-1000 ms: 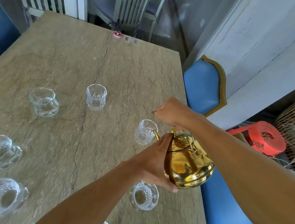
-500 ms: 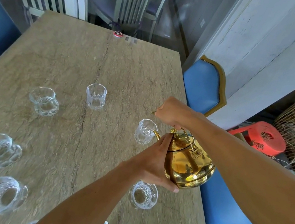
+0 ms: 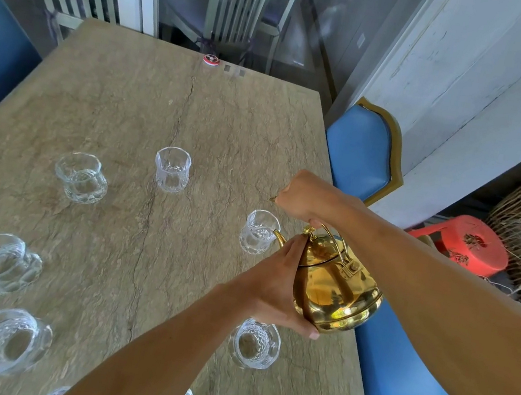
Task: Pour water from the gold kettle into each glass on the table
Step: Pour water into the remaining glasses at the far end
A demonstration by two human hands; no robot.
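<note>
**Kettle tipped over a glass**

The kettle [image 3: 337, 287] hangs tilted above the table's [image 3: 128, 111] right edge, its spout tip at the rim of the target glass [image 3: 259, 232]. The right hand [image 3: 304, 194] is closed around the handle above the kettle; the left hand [image 3: 271, 286] grips the kettle's body from the left. Another glass [image 3: 255, 344] stands just below the kettle, and a third [image 3: 171, 169] farther left. A blue chair [image 3: 361, 152] sits beyond the kettle.

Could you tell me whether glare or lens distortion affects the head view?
Head view: the gold kettle shows bright mirror-like reflections; wide-angle distortion stretches the glasses near the lower-left edge; a small patch on the far table looks pixelated; lighting is even daylight.
</note>
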